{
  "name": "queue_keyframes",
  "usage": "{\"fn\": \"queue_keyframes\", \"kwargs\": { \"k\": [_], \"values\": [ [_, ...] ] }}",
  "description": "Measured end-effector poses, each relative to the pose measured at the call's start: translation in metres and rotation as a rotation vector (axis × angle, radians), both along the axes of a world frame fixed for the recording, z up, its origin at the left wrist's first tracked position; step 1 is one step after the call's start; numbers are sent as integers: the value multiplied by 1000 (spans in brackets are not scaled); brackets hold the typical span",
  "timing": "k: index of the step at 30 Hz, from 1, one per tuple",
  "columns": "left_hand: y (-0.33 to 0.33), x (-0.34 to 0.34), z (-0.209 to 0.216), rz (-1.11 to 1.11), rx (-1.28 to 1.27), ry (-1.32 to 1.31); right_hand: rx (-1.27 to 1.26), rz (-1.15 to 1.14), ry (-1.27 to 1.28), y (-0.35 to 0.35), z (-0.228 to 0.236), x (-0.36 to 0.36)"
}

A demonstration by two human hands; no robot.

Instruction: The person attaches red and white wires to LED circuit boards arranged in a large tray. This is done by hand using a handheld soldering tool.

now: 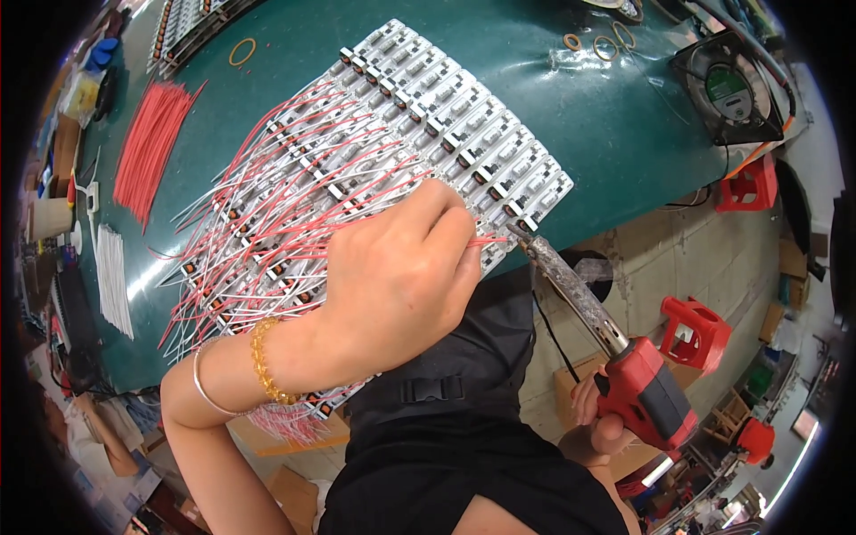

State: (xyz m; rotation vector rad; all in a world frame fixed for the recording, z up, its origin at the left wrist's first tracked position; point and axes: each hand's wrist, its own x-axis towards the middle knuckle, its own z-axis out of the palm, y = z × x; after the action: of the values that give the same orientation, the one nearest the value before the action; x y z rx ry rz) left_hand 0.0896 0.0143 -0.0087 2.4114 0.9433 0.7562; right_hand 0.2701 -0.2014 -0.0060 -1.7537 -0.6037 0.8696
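My left hand [401,267] is closed in a pinch over the panel of small circuit boards [486,111], with a red wire [490,240] poking out past its fingertips to the right. My right hand [599,419] grips the handle of a red-and-black soldering gun [649,392]. The gun's tip meets the panel's right edge, close to the end of that wire; whether they touch cannot be made out. Many red and white wires [294,192] fan out leftward from the boards, partly hidden beneath my left hand and forearm.
On the green table [606,160] lie a bundle of red wires [153,152] and a bundle of white wires [113,281] at left. A black fan [727,89] stands at the far right. A red stool [695,334] is on the floor. Another person's arm [105,432] shows lower left.
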Motion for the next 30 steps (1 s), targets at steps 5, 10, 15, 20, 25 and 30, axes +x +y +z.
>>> {"fn": "queue_keyframes", "kwargs": {
  "k": [5, 10, 15, 20, 25, 30],
  "values": [
    [-3, -1, 1, -1, -2, 6, -166, 98, -259, -18, -9, 9],
    [-2, 0, -1, -5, -22, -16, -217, 193, -360, -36, -16, 20],
    [1, 3, -1, -7, -12, -25, 81, 313, -94, -19, -7, 24],
    [-2, -4, 3, 8, 15, 12, 589, 349, 20, 25, -12, 19],
    [-1, -1, 0, 7, 0, 10, 795, 157, -355, 72, 3, 46],
    [-7, -7, 4, -40, -73, 3, 434, -55, -443, 179, 13, 63]
  ]
}}
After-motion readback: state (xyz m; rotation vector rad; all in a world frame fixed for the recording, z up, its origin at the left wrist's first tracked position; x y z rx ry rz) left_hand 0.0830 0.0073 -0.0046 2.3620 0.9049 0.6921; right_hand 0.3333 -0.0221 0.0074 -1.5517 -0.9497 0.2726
